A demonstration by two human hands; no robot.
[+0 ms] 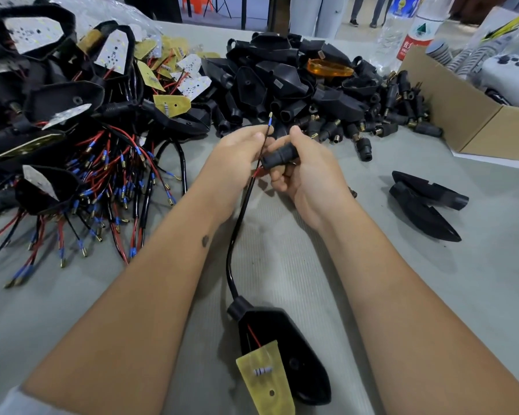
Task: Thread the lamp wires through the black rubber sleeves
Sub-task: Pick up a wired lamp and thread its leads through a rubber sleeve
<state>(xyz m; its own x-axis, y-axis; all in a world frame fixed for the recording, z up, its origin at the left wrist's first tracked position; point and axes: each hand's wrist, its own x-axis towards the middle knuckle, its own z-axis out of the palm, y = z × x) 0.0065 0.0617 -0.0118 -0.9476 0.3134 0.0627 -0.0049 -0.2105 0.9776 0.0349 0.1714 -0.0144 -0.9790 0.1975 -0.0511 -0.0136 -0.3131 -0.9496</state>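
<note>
Left hand [240, 151] pinches the lamp wire [253, 175]; right hand [300, 166] grips a black rubber sleeve [279, 155].

The left hand [243, 151] hides the part of the black wire [240, 217] it holds. Behind the cardboard box [468, 115], the water bottle [417, 28] is cut by the top edge, its label unreadable.
</note>
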